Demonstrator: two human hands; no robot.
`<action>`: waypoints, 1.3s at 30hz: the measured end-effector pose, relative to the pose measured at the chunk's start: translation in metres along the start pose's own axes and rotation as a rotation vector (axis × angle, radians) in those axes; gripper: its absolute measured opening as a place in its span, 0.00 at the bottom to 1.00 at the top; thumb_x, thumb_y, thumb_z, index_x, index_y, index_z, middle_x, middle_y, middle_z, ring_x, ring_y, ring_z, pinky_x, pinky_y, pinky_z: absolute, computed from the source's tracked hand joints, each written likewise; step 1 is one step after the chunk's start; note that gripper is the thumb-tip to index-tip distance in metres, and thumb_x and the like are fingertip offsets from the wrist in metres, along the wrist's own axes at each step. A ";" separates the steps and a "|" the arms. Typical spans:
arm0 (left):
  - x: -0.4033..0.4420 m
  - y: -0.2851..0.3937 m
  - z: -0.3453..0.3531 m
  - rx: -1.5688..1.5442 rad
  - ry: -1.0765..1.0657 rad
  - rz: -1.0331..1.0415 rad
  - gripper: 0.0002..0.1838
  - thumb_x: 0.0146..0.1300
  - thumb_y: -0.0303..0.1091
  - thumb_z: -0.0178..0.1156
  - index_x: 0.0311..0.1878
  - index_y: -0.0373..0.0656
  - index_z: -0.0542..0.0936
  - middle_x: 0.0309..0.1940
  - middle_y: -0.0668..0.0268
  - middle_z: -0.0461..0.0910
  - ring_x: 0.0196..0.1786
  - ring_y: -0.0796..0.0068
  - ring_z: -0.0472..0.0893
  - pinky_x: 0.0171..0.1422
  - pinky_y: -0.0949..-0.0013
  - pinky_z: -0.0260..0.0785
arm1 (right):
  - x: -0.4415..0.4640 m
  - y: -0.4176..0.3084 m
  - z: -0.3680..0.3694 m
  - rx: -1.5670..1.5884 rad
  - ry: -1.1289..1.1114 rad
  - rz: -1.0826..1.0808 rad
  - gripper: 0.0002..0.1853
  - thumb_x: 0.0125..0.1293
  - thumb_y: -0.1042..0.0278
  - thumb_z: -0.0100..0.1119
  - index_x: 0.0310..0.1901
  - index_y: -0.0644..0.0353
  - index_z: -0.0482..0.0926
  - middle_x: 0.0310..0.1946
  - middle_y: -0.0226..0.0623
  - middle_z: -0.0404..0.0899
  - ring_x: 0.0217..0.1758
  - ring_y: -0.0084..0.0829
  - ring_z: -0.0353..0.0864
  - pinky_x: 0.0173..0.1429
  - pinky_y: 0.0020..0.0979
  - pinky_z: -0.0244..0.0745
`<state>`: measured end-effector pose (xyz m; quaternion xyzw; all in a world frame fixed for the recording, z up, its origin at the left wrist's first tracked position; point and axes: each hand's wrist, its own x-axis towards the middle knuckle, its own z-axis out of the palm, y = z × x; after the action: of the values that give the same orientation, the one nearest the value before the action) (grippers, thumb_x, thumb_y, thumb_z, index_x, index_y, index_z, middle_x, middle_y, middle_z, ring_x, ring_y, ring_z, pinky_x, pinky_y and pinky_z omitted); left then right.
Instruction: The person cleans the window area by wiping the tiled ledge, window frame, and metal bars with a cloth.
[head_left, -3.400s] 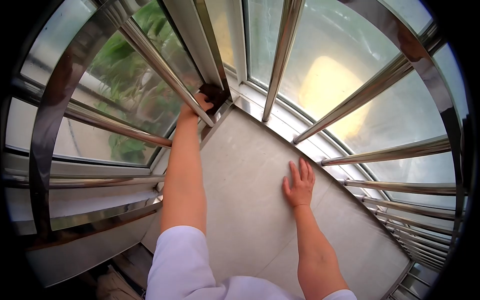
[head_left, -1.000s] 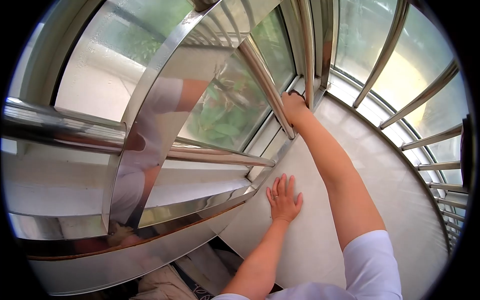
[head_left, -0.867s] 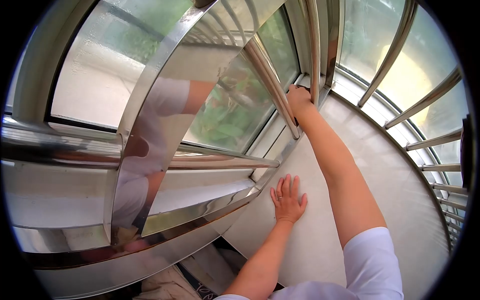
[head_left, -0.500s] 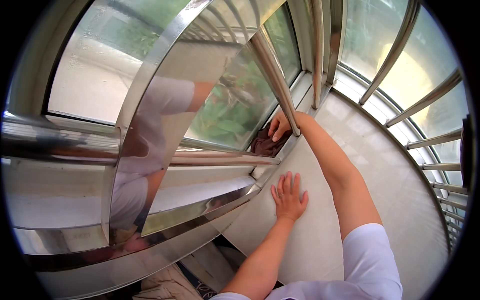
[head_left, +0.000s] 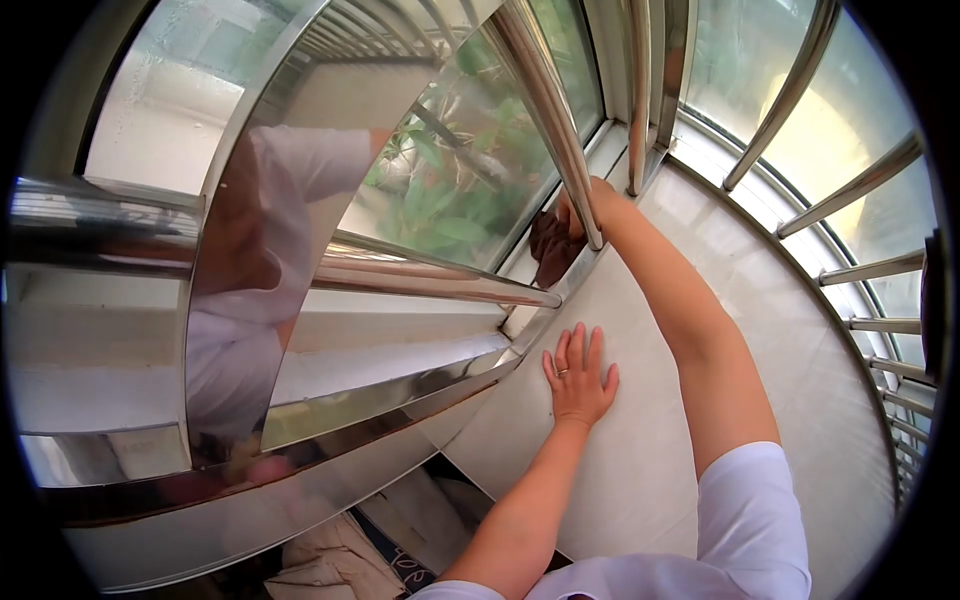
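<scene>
My left hand (head_left: 580, 385) lies flat on the pale tiled surface (head_left: 640, 420), fingers spread, with a ring on one finger. My right hand (head_left: 603, 203) reaches past a slanted metal bar (head_left: 548, 115) to the narrow sill at the foot of the window. Bunched under its fingers is a dark brown cloth (head_left: 553, 250), which rests on the sill. The bar covers part of this hand, and most of its fingers are hidden.
A horizontal steel rail (head_left: 430, 275) runs along the window (head_left: 450, 190). Curved metal bars (head_left: 780, 100) line the right side. A broad mirror-like metal panel (head_left: 270, 220) stands at left. Below lies folded beige fabric (head_left: 335, 560).
My right hand has slid further behind the bar, and the cloth is bunched differently beneath it. My left hand stays flat on the tile. The view has shifted slightly.
</scene>
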<state>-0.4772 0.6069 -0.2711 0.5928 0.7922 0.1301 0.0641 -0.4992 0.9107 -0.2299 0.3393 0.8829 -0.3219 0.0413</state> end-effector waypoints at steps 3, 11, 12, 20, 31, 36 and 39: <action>0.000 0.000 0.000 0.006 0.024 0.002 0.36 0.57 0.46 0.60 0.71 0.53 0.63 0.72 0.64 0.54 0.73 0.57 0.55 0.72 0.37 0.44 | 0.021 0.023 0.025 0.411 -0.211 -0.139 0.20 0.45 0.62 0.76 0.41 0.62 0.85 0.37 0.37 0.85 0.42 0.37 0.83 0.46 0.32 0.76; -0.001 0.000 0.001 0.011 0.018 -0.010 0.37 0.57 0.46 0.61 0.70 0.54 0.64 0.71 0.65 0.54 0.73 0.59 0.55 0.73 0.39 0.44 | -0.065 0.017 0.008 1.170 0.400 0.097 0.13 0.66 0.75 0.45 0.47 0.62 0.79 0.40 0.32 0.83 0.40 0.24 0.82 0.47 0.26 0.77; -0.002 0.000 0.001 0.007 0.029 -0.008 0.37 0.56 0.46 0.61 0.70 0.54 0.64 0.71 0.65 0.55 0.73 0.59 0.55 0.73 0.39 0.44 | -0.086 0.020 0.020 1.284 0.623 0.004 0.15 0.61 0.81 0.40 0.40 0.64 0.79 0.36 0.32 0.82 0.38 0.23 0.82 0.42 0.25 0.76; -0.003 -0.001 0.001 -0.015 0.042 -0.009 0.37 0.57 0.45 0.61 0.71 0.55 0.62 0.71 0.65 0.55 0.73 0.58 0.54 0.72 0.37 0.44 | -0.122 -0.064 0.050 0.660 0.474 -0.477 0.25 0.51 0.90 0.41 0.47 0.63 0.82 0.46 0.41 0.81 0.52 0.39 0.79 0.58 0.33 0.73; -0.003 0.000 0.002 -0.058 0.031 -0.037 0.38 0.55 0.45 0.62 0.70 0.55 0.62 0.72 0.64 0.54 0.74 0.57 0.53 0.73 0.37 0.42 | -0.013 -0.071 0.064 0.490 -0.384 -0.052 0.19 0.57 0.55 0.58 0.41 0.65 0.82 0.37 0.41 0.82 0.39 0.36 0.79 0.46 0.36 0.73; -0.004 0.000 -0.001 0.007 -0.008 -0.038 0.39 0.57 0.48 0.60 0.72 0.55 0.60 0.72 0.65 0.54 0.74 0.61 0.54 0.73 0.39 0.44 | -0.025 -0.086 0.060 0.822 -0.594 0.099 0.24 0.60 0.45 0.64 0.53 0.50 0.83 0.49 0.37 0.82 0.51 0.29 0.77 0.52 0.31 0.69; -0.004 0.002 0.001 0.039 0.006 -0.041 0.39 0.57 0.48 0.60 0.72 0.55 0.60 0.72 0.65 0.55 0.74 0.62 0.54 0.73 0.40 0.43 | -0.029 -0.090 0.055 0.629 -0.589 0.031 0.20 0.61 0.50 0.62 0.53 0.46 0.83 0.50 0.35 0.82 0.49 0.29 0.78 0.53 0.33 0.71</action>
<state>-0.4738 0.6037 -0.2717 0.5773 0.8067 0.1150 0.0529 -0.5410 0.8107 -0.2167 0.2422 0.6871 -0.6579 0.1908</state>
